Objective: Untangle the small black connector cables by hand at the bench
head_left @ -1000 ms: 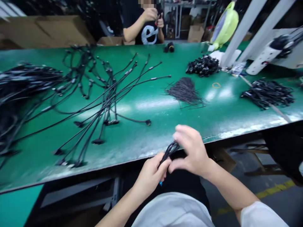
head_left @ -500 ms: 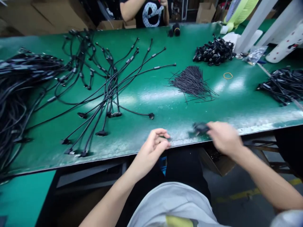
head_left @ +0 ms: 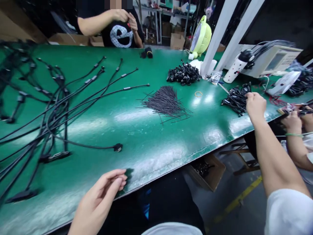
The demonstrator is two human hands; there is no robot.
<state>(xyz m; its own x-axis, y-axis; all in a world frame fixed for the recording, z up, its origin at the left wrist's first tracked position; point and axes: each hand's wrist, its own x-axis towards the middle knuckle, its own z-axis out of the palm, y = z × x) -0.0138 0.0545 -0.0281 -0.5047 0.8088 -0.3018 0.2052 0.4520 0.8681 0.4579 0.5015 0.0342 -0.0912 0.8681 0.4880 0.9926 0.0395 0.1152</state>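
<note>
Because your right hand [head_left: 255, 106] is bunched at the edge of the pile of black cable leads [head_left: 236, 101], its fingers drawn together, you cannot tell from this view whether it is clamped on anything or only resting there. That pile should weigh little and feel limp and springy. The leads look tangled, so a loose handful would likely snag; the moulded connector bodies look like the firmest place to take hold, rather than the thin wire. Your right arm [head_left: 276, 156] reaches out straight across the front edge of the green worktop [head_left: 151, 163]. Your left hand [head_left: 100, 199] lies low at that edge, fingers apart and gently curled, holding nothing that shows. A dark blurred piece [head_left: 127, 179] sits just past the fingertips, too smeared to name. Farther out, a fan of long black cable harnesses [head_left: 66, 107] spreads across the left of the worktop. A bundle of thin black wires [head_left: 165, 101] lies mid-surface, with a rubber band [head_left: 198, 94] and a heap of black connectors [head_left: 183, 73] beyond it. A co-worker's hands [head_left: 292, 122] work off to the right.
</note>
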